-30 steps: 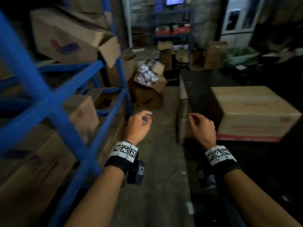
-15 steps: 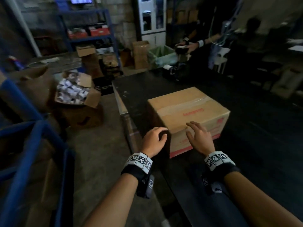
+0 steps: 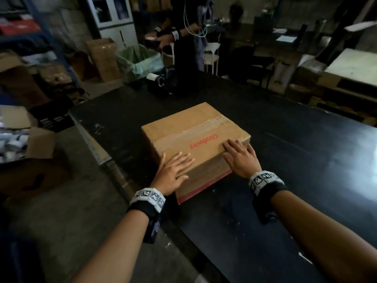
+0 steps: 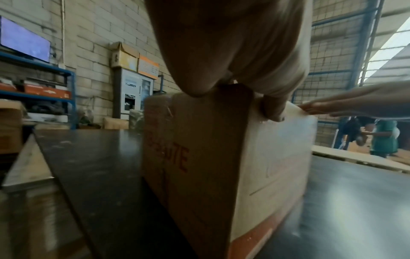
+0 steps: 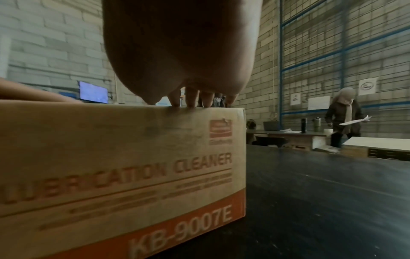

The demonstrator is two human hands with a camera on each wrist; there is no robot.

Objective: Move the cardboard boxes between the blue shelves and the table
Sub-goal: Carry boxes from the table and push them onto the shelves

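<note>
A taped brown cardboard box (image 3: 193, 137) with red lettering and a red bottom stripe stands on the black table (image 3: 306, 160), close to its near left corner. My left hand (image 3: 173, 170) lies flat over the box's near left top corner, fingers straight. My right hand (image 3: 240, 156) lies flat on the top near the right edge, fingers spread. In the left wrist view the box corner (image 4: 199, 157) fills the middle under my left hand (image 4: 233, 70). The right wrist view shows the printed side of the box (image 5: 122, 166) with my fingertips (image 5: 190, 98) on its top rim.
A person (image 3: 187, 37) stands at the table's far end by a dark tape dispenser (image 3: 159, 80). Open cardboard boxes (image 3: 24, 144) crowd the floor to the left. A blue shelf (image 3: 30, 27) stands at the back left, desks at the back right.
My view has swung right, from the blue shelves to the table. Both hands have gone from hovering near the box to lying flat on its top.
</note>
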